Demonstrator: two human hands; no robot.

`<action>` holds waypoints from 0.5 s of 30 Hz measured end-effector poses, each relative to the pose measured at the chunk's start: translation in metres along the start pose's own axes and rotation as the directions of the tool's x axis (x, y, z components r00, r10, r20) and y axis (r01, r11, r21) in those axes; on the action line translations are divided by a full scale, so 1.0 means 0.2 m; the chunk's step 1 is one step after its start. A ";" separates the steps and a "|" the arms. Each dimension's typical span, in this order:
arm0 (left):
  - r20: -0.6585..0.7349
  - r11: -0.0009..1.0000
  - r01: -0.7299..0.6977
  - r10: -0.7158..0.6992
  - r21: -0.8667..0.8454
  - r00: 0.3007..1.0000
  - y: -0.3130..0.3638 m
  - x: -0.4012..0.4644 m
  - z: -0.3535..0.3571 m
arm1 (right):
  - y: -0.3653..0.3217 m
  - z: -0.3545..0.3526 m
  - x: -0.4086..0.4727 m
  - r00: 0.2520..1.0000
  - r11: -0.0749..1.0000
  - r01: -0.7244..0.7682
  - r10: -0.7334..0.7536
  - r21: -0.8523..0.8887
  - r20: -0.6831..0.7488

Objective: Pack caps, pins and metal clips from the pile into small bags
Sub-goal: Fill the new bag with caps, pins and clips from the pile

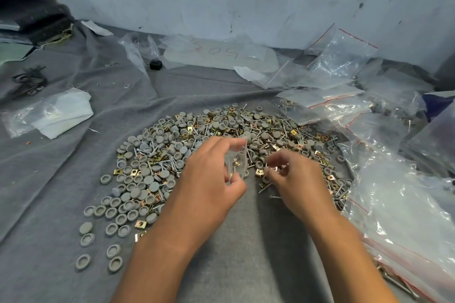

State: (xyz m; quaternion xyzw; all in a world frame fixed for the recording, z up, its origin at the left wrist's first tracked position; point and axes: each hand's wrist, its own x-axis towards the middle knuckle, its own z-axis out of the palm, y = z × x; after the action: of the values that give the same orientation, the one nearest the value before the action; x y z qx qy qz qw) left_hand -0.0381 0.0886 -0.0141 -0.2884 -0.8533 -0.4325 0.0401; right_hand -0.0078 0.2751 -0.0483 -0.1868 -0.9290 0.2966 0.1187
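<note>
My left hand pinches one small clear bag between thumb and fingers, holding it upright just above the near edge of the pile; a few brass clips and a pin show through its plastic. My right hand, just right of the bag, has its fingers curled down into the pile, pinching small metal pieces, though I cannot tell exactly which ones.

The pile spreads over the grey cloth on the tabletop in an arc beyond and to both sides of my hands. It mixes grey round caps, silver pins and brass-coloured square clips, each far too many to count. About a dozen caps lie scattered loose off the pile's near left edge.

Right of the pile, a heap of clear red-striped zip bags overlaps its edge, some already holding parts. Left of the pile lies a bag with white sheets; beyond it, a small black block and a marked plastic sheet near the wall.
</note>
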 end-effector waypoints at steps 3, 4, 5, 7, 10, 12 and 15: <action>0.000 1.000 0.004 -0.004 0.002 1.000 0.00 0.00 0.00 | -0.01 0.06 0.01 0.997 0.974 -0.001 0.020 -0.226 0.080; -0.002 1.000 0.005 -0.005 0.001 1.000 0.00 0.00 0.00 | -0.01 0.08 0.01 0.998 0.958 0.004 0.014 -0.286 0.059; -0.004 1.000 0.006 -0.006 0.000 1.000 -0.01 0.00 0.00 | -0.02 0.08 0.02 0.999 0.945 -0.003 0.017 -0.327 0.038; -0.002 1.000 0.009 -0.009 0.000 1.000 -0.01 0.00 0.00 | -0.02 0.10 0.02 0.999 0.930 -0.020 0.029 -0.367 0.017; 0.005 1.000 0.015 -0.015 -0.003 1.000 -0.01 0.00 -0.01 | 0.00 0.11 0.02 1.000 0.938 0.014 -0.006 -0.347 0.022; 0.009 1.000 0.018 -0.018 0.000 1.000 -0.01 0.00 -0.01 | 0.00 0.09 0.04 0.999 0.995 0.047 -0.044 -0.089 0.031; 0.008 1.000 0.024 -0.024 0.008 1.000 -0.02 0.00 -0.01 | -0.05 0.03 0.03 0.984 0.922 0.136 -0.167 0.363 0.056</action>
State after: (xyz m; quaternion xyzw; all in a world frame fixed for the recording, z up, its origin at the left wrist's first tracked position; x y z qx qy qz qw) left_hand -0.0402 0.0860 -0.0157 -0.2799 -0.8585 -0.4285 0.0324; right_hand -0.0181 0.2667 -0.0464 -0.0767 -0.8754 0.4584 0.1331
